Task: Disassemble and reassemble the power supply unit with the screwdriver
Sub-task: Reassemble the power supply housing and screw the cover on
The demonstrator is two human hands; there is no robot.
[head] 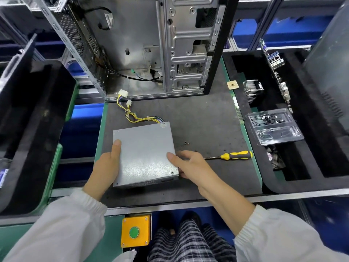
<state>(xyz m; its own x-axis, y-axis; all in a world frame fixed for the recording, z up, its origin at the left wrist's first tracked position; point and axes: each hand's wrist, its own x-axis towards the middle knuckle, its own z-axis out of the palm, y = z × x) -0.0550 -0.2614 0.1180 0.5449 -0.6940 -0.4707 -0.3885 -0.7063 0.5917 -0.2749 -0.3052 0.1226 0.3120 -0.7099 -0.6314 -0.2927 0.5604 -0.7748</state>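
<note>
The power supply unit [144, 154] lies flat on the dark mat [204, 118] of the bench, near its front edge and a little toward the left side. It is held between both hands. The left hand [107, 167] holds the left side, with the thumb laid on the top plate and the other fingers hidden under or behind the box. The right hand [188, 163] grips the near right corner, thumb on top, fingers curled around the right wall.

The screwdriver [232, 155] with yellow and black handle lies on the mat just to the right of the right hand. Its long axis runs left to right, the shaft pointing to the right hand and the handle away toward the right edge of the bench. So the right hand is clearly the nearer one to take it. Two small screws [187, 143] lie loose on the mat, close to the right side of the unit.

The unit is a grey metal box with a plain top cover that looks closed; small screw holes show at the corners. A bundle of cables [136, 115], yellow among them, leaves its far edge and ends in white connectors near the open computer case [151, 44] at the back of the bench.
</note>
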